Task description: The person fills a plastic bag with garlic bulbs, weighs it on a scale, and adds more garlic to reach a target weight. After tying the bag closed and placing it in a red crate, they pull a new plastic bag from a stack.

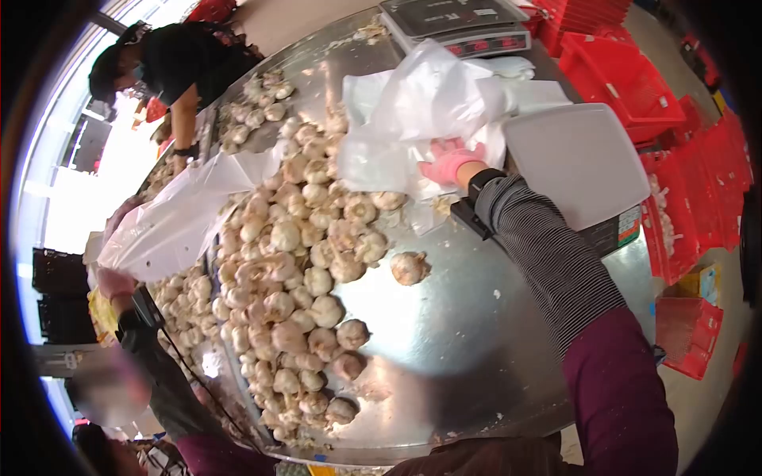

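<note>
My left hand (116, 283), in a pink glove, is at the far left, at the lower end of a clear plastic bag (171, 218). Its fingers look closed on the bag's edge, though they are partly hidden. The bag stretches over the garlic toward the middle. My right hand (454, 162), also gloved in pink, lies with fingers spread on a stack of white plastic bags (429, 95). Many garlic bulbs (290, 238) are heaped on the metal table (460, 349). A single bulb (409, 268) sits apart, below my right hand.
A digital scale (452, 24) stands at the table's far end. Right of my right hand is a grey flat-topped plate (578, 163), which looks like another scale. Red crates (619, 79) line the right side. Across the table, a person in black (186, 63) bends over with one arm reaching down.
</note>
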`<control>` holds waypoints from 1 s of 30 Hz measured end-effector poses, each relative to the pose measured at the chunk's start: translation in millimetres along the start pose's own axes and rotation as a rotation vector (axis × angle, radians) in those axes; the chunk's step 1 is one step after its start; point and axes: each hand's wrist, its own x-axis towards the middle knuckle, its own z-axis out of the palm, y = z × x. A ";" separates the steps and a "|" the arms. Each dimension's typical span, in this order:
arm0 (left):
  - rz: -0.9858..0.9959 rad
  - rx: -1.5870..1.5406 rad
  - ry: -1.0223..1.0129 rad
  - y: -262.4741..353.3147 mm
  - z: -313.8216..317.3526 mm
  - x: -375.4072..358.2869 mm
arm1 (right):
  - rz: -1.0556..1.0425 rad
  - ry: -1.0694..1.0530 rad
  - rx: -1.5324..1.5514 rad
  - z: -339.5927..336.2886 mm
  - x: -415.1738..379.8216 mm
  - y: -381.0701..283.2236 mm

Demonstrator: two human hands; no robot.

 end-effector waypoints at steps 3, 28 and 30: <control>-0.447 0.599 0.670 -29.4 -34.7 -87.6 | 0.101 0.139 0.080 5.9 -11.2 -21.7; -0.277 -0.017 1.258 69.4 489.9 -244.0 | 0.704 1.916 -2.553 197.1 -338.9 157.7; -0.301 0.010 1.389 74.2 492.1 -253.5 | 0.630 1.836 -2.960 180.0 -360.6 179.7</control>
